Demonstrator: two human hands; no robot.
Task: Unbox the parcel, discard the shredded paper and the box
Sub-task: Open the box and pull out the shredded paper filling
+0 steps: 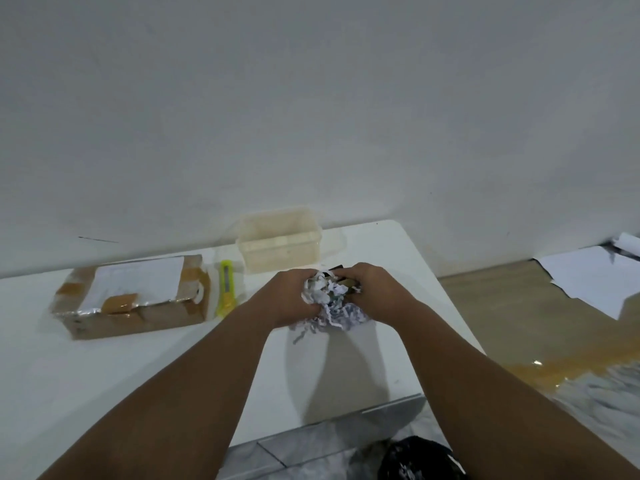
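We record a white table against a wall. A taped cardboard box lies far left on it, a clear plastic tub at the far edge, a yellow cutter between them. Above the table's right part, the left hand and right hand press together around a wad of shredded paper, some dark item half hidden within.
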